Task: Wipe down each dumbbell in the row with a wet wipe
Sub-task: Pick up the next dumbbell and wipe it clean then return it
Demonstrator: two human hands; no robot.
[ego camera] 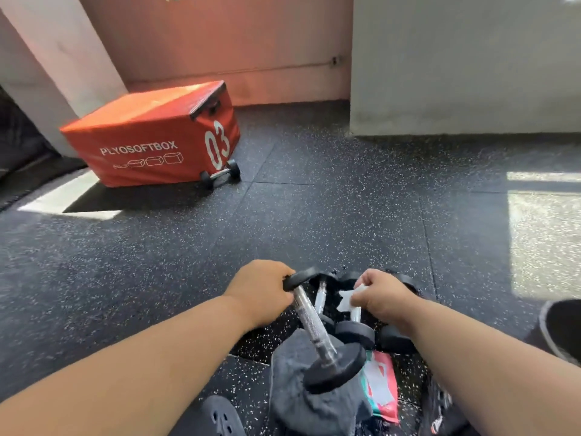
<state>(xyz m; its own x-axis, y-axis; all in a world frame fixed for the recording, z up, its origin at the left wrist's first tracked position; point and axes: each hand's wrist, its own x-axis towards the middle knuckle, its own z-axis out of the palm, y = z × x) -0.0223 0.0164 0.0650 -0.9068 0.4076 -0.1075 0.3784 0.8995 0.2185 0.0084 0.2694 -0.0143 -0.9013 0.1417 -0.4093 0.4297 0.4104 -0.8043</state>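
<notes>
Several black dumbbells with chrome handles lie side by side on the floor in front of me. My left hand (262, 292) grips the far head of the nearest dumbbell (314, 328); its near head rests on a grey cloth (301, 407). My right hand (382, 295) pinches a white wet wipe (347, 298) over the handle of a middle dumbbell (355, 330). Between these two lies another dumbbell (320, 295). My right hand and forearm hide most of the rightmost dumbbell (394, 339).
A pack of wipes (382, 388) in pink and teal lies beside the cloth. An orange plyo soft box (151, 133) stands far left with one more dumbbell (220, 174) against it. A black clog (221, 416) is at the bottom, a shoe (559, 328) at right.
</notes>
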